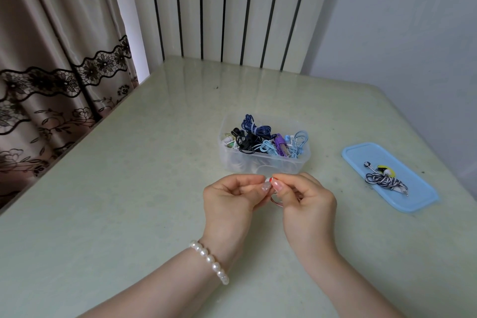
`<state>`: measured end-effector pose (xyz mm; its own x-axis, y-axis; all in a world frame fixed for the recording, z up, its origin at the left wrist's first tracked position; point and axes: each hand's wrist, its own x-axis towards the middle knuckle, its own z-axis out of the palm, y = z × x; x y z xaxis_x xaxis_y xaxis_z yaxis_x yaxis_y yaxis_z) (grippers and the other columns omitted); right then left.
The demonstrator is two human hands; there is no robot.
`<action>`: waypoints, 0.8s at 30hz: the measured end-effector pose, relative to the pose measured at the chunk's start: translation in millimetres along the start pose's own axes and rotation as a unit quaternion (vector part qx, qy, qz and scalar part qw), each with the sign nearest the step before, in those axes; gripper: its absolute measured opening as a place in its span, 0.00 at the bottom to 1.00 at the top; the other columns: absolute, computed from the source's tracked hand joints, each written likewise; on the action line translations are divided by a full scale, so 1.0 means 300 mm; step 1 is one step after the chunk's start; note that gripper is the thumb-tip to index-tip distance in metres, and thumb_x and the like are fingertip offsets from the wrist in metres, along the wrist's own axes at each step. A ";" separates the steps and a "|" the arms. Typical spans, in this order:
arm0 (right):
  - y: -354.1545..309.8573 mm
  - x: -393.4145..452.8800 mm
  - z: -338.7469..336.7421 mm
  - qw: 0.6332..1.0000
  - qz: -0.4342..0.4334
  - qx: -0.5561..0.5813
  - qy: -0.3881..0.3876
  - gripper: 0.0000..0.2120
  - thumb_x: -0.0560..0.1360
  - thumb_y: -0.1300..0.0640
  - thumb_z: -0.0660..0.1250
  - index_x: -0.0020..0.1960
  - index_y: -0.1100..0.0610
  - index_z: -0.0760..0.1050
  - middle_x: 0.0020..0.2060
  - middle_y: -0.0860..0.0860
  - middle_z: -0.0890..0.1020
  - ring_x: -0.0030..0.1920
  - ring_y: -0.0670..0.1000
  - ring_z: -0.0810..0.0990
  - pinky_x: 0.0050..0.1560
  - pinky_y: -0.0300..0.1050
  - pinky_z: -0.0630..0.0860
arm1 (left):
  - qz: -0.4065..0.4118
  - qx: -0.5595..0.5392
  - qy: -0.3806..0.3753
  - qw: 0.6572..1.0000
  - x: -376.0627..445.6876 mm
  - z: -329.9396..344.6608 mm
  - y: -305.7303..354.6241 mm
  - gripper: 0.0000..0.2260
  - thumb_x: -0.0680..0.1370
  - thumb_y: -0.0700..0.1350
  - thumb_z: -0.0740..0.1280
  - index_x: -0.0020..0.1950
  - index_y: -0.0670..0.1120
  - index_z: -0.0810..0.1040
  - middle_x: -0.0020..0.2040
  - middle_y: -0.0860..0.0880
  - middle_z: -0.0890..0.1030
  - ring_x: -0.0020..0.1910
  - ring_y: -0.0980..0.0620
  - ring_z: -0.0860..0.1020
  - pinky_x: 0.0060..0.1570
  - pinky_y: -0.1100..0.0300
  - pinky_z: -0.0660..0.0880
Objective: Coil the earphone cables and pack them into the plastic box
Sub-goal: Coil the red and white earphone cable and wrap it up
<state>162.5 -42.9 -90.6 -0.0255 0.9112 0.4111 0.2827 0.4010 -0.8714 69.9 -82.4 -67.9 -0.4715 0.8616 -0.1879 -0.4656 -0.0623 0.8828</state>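
Single head cam, looking fwd and down, close over both hands (268, 196), taking in table (129, 201) w/ wall behind.

Mostly hidden between curled fingertips (277, 184): small red-and-white earphone piece (270, 179), thin cable loop (275, 201) at 6 o'clock. Cut off by bottom edge: both forearms.

Home interior, likely a living or dining corner.
Noted lace-trimmed floral curtains (59, 95), a white ribbed radiator (227, 8) against the wall, and a glossy pale-green table (129, 188) pushed into a plain painted corner.
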 end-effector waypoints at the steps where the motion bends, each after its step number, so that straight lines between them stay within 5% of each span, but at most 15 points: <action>1: 0.000 0.000 0.001 1.000 -0.005 0.000 0.005 0.06 0.68 0.59 0.66 0.40 0.56 0.82 0.34 0.43 0.79 0.36 0.46 0.79 0.39 0.55 0.79 | 0.006 0.007 0.006 1.000 -0.001 0.001 -0.002 0.07 0.67 0.27 0.70 0.37 0.38 0.80 0.30 0.44 0.82 0.31 0.51 0.82 0.37 0.61 0.80; 6: 0.008 0.003 -0.006 0.999 -0.030 -0.011 0.017 0.06 0.68 0.59 0.66 0.40 0.56 0.82 0.35 0.43 0.79 0.37 0.43 0.78 0.39 0.37 0.75 | 0.028 0.057 -0.025 0.998 -0.006 0.004 -0.012 0.07 0.69 0.30 0.70 0.39 0.42 0.81 0.33 0.45 0.83 0.34 0.51 0.82 0.40 0.62 0.80; 10: 0.009 0.013 -0.022 0.999 -0.023 0.026 -0.034 0.07 0.69 0.61 0.66 0.39 0.51 0.81 0.35 0.47 0.80 0.34 0.45 0.78 0.37 0.40 0.76 | -0.054 -0.011 -0.052 0.997 0.017 -0.017 0.013 0.03 0.73 0.31 0.67 0.43 0.38 0.79 0.36 0.42 0.83 0.36 0.50 0.83 0.40 0.61 0.81; 14: -0.016 0.037 -0.043 0.979 0.105 0.154 -0.087 0.09 0.70 0.66 0.69 0.39 0.53 0.82 0.34 0.54 0.84 0.32 0.49 0.78 0.36 0.42 0.76 | -0.103 -0.030 -0.104 0.989 0.043 -0.044 0.038 0.05 0.72 0.31 0.66 0.43 0.38 0.80 0.36 0.43 0.84 0.35 0.52 0.83 0.36 0.63 0.80; 24: -0.051 0.041 -0.062 0.962 0.150 0.188 -0.127 0.12 0.71 0.68 0.67 0.36 0.53 0.84 0.30 0.59 0.79 0.29 0.50 0.74 0.33 0.40 0.75 | 0.052 0.087 -0.133 0.986 0.045 -0.044 0.019 0.07 0.68 0.30 0.70 0.40 0.41 0.83 0.36 0.45 0.84 0.35 0.51 0.82 0.42 0.60 0.80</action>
<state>175.8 -39.5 -67.3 -0.2430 0.9660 0.0881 -0.0512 0.0779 -0.9956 51.1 -77.8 -71.0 -0.2850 0.9585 0.0063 -0.2794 -0.0894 0.9560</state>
